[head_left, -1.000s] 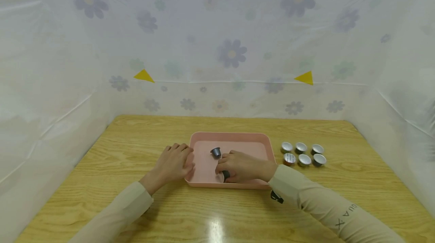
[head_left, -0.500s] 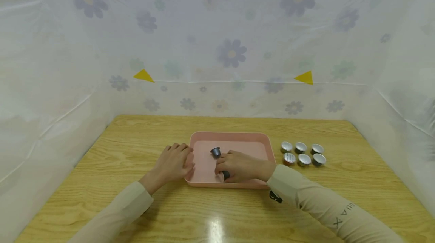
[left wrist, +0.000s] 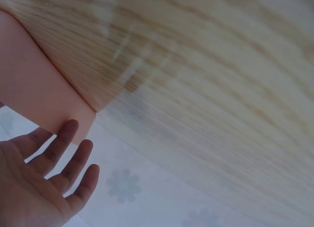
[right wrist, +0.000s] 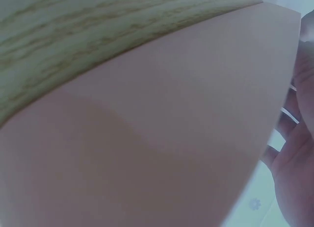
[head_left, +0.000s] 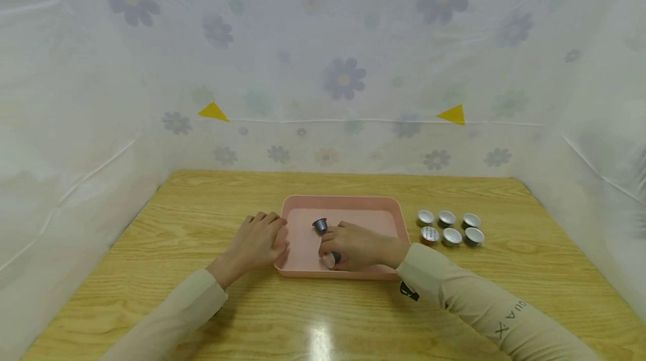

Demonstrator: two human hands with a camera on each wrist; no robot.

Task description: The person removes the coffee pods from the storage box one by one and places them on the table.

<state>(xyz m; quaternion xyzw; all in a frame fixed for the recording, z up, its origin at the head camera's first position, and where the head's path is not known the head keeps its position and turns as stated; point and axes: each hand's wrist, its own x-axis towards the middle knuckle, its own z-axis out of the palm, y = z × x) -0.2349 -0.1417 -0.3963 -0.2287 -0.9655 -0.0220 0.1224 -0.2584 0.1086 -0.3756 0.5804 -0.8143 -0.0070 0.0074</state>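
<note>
A pink tray (head_left: 353, 216) sits on the wooden table. At its left side, my left hand (head_left: 257, 242) holds the wall, with digits on both sides of it; in the left wrist view one fingertip (left wrist: 70, 125) touches the outer face. Inside the tray, near the front wall, my right hand (head_left: 353, 246) pinches a dark coffee capsule (head_left: 336, 258), its pale lid side facing left. Fingers partly cover that capsule. Just behind them another dark coffee capsule (head_left: 320, 226) lies on its side. The right wrist view shows the tray wall hiding the fingertips.
Right of the tray, several coffee capsules (head_left: 451, 236) stand lid up in two rows on the table (head_left: 227, 316). A flower-patterned sheet (head_left: 343, 142) hangs behind the table and along both sides.
The capsule in my right hand has turned a little, showing more of its pale lid side. My left hand, the tray and the other capsules have stayed in place.
</note>
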